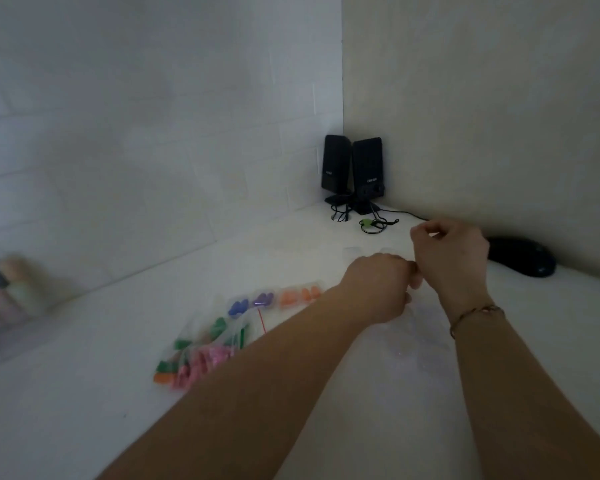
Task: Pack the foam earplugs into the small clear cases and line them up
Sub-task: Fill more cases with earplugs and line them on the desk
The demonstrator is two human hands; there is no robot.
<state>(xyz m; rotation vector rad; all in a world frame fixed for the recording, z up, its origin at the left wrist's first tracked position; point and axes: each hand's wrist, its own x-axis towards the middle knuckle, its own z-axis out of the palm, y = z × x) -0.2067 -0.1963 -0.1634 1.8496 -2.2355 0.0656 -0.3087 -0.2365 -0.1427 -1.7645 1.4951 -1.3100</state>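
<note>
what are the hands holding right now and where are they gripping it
It cannot be told. The left hand and right hand meet with curled fingers, as if pinching something small and clear, but the thing itself is not visible.

Two black speakers (pixel 352 173) (cables trailing) stand cornered near a black mouse (pixel 520 256).
</note>
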